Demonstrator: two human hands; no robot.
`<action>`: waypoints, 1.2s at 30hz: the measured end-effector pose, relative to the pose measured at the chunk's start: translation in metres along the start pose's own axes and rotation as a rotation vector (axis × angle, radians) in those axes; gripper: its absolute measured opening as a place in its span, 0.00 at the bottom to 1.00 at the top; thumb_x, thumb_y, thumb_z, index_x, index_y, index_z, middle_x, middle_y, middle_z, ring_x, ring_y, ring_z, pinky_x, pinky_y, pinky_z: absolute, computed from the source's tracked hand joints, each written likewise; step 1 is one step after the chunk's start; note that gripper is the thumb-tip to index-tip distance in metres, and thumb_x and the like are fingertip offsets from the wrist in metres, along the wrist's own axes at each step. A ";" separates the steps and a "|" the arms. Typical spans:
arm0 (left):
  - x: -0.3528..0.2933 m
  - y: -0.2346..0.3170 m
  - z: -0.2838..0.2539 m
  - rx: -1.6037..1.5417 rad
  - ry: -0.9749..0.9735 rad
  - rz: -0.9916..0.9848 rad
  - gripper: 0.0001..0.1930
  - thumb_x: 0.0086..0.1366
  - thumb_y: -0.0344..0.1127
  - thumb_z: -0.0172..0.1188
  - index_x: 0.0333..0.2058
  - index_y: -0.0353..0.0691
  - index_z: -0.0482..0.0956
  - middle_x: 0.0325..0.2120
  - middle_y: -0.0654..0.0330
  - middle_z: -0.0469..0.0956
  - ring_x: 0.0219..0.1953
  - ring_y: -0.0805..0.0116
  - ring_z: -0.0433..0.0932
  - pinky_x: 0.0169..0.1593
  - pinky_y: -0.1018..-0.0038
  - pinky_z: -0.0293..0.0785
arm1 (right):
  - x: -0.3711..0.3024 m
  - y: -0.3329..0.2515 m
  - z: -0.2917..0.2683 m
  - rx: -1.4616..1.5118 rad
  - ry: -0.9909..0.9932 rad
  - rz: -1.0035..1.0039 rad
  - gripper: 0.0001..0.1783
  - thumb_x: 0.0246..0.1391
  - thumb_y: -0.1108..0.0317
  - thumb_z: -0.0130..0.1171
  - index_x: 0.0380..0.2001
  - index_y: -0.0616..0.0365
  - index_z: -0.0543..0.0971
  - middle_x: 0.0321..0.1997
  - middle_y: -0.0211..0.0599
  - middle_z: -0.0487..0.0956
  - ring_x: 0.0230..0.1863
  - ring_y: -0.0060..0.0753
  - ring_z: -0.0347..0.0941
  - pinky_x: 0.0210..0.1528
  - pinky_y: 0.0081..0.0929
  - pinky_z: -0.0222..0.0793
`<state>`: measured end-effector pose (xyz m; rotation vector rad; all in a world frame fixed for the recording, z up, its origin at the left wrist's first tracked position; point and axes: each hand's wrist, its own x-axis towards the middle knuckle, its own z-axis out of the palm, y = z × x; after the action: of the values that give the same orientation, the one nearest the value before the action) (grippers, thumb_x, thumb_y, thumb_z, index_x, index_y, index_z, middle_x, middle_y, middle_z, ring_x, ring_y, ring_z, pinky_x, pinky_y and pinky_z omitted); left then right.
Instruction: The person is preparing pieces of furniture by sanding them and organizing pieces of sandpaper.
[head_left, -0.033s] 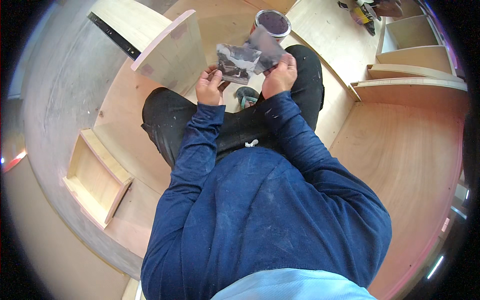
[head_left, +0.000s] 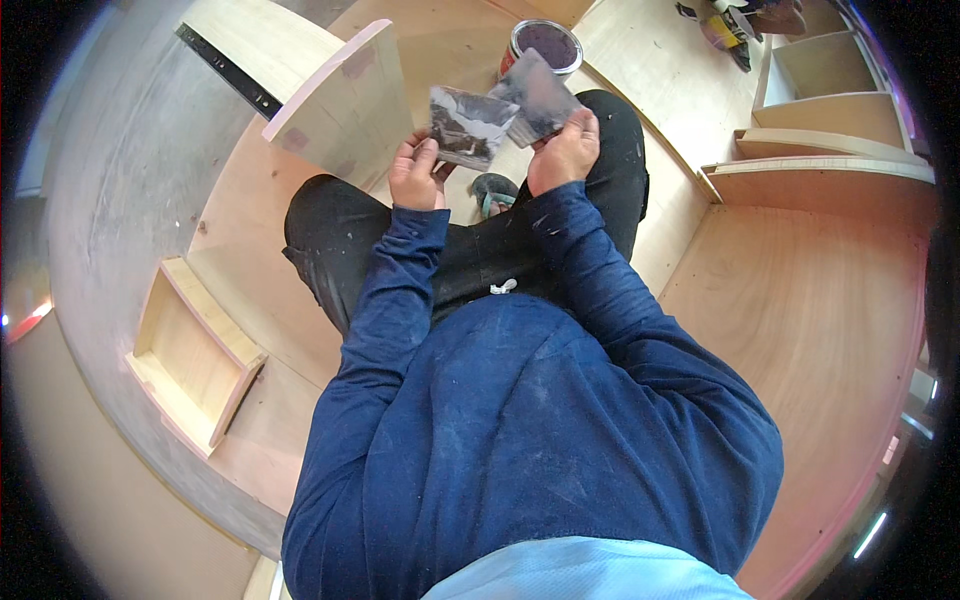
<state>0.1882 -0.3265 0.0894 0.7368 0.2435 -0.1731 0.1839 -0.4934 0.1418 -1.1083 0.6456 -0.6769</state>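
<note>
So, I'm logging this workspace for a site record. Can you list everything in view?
Left flat piece: 1, dark with pale smears, upper centre
Right flat piece: 1, grey, upper centre
Tin: 1, silver rim, dark contents, top centre
Drawer-like box: 1, pale wood, upper left
Runner: 1, black, on that box's side
Shallow box: 1, pale wood, left
Open compartments: several, pale wood, upper right
Large panel: 1, reddish tan, right
Clutter: several pieces, yellow and black, unclear, top right
Sandal: 1, greenish strap, upper centre
Shirt: 1, navy, centre
Trousers: 1 pair, black, centre
Left hand: 1, bare, gripping left piece
Right hand: 1, bare, gripping right piece
</note>
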 end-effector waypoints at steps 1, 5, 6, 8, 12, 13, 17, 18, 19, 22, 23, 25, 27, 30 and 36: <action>0.002 0.002 -0.001 -0.103 0.039 -0.013 0.09 0.67 0.30 0.50 0.44 0.40 0.73 0.38 0.61 0.77 0.38 0.68 0.76 0.45 0.68 0.74 | 0.004 -0.003 0.002 0.147 -0.005 -0.011 0.16 0.67 0.57 0.42 0.46 0.58 0.69 0.43 0.40 0.77 0.41 0.38 0.77 0.42 0.38 0.76; 0.012 0.009 -0.007 -0.299 0.120 0.022 0.09 0.68 0.30 0.51 0.45 0.36 0.73 0.41 0.57 0.77 0.43 0.62 0.77 0.49 0.65 0.74 | 0.012 -0.013 0.002 0.240 -0.026 0.052 0.14 0.65 0.64 0.47 0.43 0.65 0.72 0.39 0.44 0.77 0.42 0.40 0.77 0.45 0.34 0.75; 0.013 0.009 -0.008 -0.301 0.048 0.069 0.09 0.68 0.30 0.51 0.45 0.36 0.73 0.41 0.57 0.77 0.43 0.62 0.77 0.49 0.65 0.74 | 0.011 -0.015 0.002 0.240 -0.027 0.054 0.14 0.65 0.64 0.47 0.43 0.65 0.72 0.39 0.44 0.77 0.42 0.40 0.77 0.45 0.34 0.75; 0.013 0.009 -0.010 -0.377 -0.055 -0.004 0.09 0.66 0.28 0.54 0.44 0.36 0.73 0.42 0.56 0.77 0.44 0.63 0.77 0.50 0.64 0.74 | 0.008 -0.020 -0.003 0.097 -0.342 0.051 0.13 0.57 0.74 0.53 0.44 0.67 0.71 0.43 0.44 0.77 0.45 0.39 0.77 0.47 0.36 0.75; 0.014 0.008 -0.012 -0.268 -0.054 -0.008 0.13 0.62 0.24 0.56 0.46 0.36 0.73 0.45 0.57 0.77 0.46 0.62 0.76 0.52 0.62 0.74 | 0.004 -0.027 -0.002 0.278 -0.450 0.361 0.18 0.53 0.78 0.56 0.48 0.61 0.71 0.46 0.40 0.77 0.46 0.38 0.76 0.50 0.39 0.73; 0.013 0.008 -0.013 -0.293 -0.073 0.002 0.16 0.61 0.22 0.57 0.48 0.36 0.72 0.46 0.57 0.76 0.48 0.61 0.76 0.54 0.61 0.73 | 0.003 -0.030 -0.002 0.309 -0.450 0.385 0.16 0.52 0.79 0.57 0.46 0.62 0.73 0.44 0.39 0.78 0.45 0.37 0.77 0.49 0.38 0.74; 0.015 0.009 -0.014 -0.420 0.072 -0.101 0.22 0.59 0.20 0.57 0.53 0.36 0.70 0.49 0.56 0.75 0.52 0.58 0.73 0.58 0.59 0.69 | -0.002 -0.033 0.001 0.313 -0.482 0.383 0.16 0.53 0.78 0.56 0.46 0.62 0.72 0.44 0.39 0.78 0.45 0.37 0.77 0.47 0.40 0.75; 0.016 0.010 -0.015 -0.425 0.020 -0.076 0.22 0.59 0.20 0.57 0.53 0.36 0.70 0.49 0.56 0.75 0.52 0.58 0.73 0.58 0.59 0.69 | -0.005 -0.032 0.002 0.318 -0.473 0.364 0.15 0.54 0.78 0.56 0.47 0.62 0.72 0.44 0.39 0.78 0.44 0.37 0.77 0.46 0.41 0.77; 0.016 0.010 -0.015 -0.479 -0.006 -0.093 0.21 0.59 0.19 0.56 0.53 0.36 0.70 0.50 0.55 0.74 0.53 0.57 0.73 0.59 0.58 0.67 | -0.006 -0.032 0.003 0.324 -0.465 0.345 0.15 0.55 0.77 0.55 0.47 0.63 0.72 0.43 0.39 0.79 0.43 0.38 0.78 0.44 0.41 0.78; 0.017 0.011 -0.017 -0.537 -0.068 -0.114 0.21 0.59 0.19 0.55 0.53 0.35 0.70 0.51 0.55 0.74 0.54 0.57 0.72 0.60 0.57 0.66 | -0.009 -0.028 0.005 0.206 -0.452 0.248 0.12 0.57 0.77 0.53 0.45 0.65 0.72 0.41 0.41 0.78 0.39 0.36 0.79 0.39 0.38 0.82; 0.017 0.011 -0.018 -0.544 -0.102 -0.115 0.21 0.60 0.19 0.54 0.53 0.35 0.70 0.51 0.55 0.74 0.54 0.57 0.72 0.60 0.57 0.66 | -0.009 -0.028 0.005 0.207 -0.450 0.246 0.12 0.57 0.77 0.53 0.45 0.65 0.72 0.41 0.41 0.78 0.39 0.36 0.79 0.39 0.38 0.82; 0.017 0.008 -0.019 -0.527 -0.090 -0.085 0.21 0.60 0.19 0.54 0.53 0.35 0.70 0.51 0.55 0.74 0.54 0.58 0.72 0.60 0.58 0.66 | -0.008 -0.027 0.004 0.162 -0.420 0.226 0.14 0.56 0.77 0.55 0.47 0.63 0.72 0.41 0.40 0.79 0.37 0.36 0.80 0.37 0.38 0.81; 0.018 0.006 -0.020 -0.512 -0.078 -0.053 0.20 0.60 0.19 0.54 0.52 0.34 0.70 0.51 0.54 0.74 0.54 0.58 0.72 0.60 0.59 0.66 | -0.007 -0.026 0.003 0.190 -0.461 0.205 0.14 0.56 0.77 0.55 0.46 0.63 0.72 0.41 0.40 0.79 0.37 0.36 0.80 0.38 0.39 0.81; 0.018 0.007 -0.018 -0.495 -0.047 -0.047 0.19 0.61 0.19 0.54 0.52 0.35 0.70 0.50 0.55 0.74 0.54 0.60 0.72 0.61 0.60 0.66 | -0.006 -0.026 0.000 0.188 -0.456 0.222 0.14 0.56 0.77 0.55 0.46 0.64 0.73 0.41 0.39 0.79 0.38 0.36 0.80 0.39 0.40 0.80; 0.004 0.015 -0.002 -0.407 -0.028 -0.098 0.19 0.62 0.19 0.52 0.52 0.37 0.69 0.48 0.58 0.75 0.52 0.57 0.74 0.55 0.62 0.73 | -0.003 -0.023 -0.001 0.169 -0.467 0.244 0.15 0.57 0.77 0.54 0.49 0.64 0.70 0.44 0.41 0.78 0.41 0.38 0.79 0.42 0.42 0.79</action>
<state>0.1957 -0.3141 0.0967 0.3185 0.2779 -0.2186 0.1768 -0.4985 0.1638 -0.9649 0.3070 -0.2422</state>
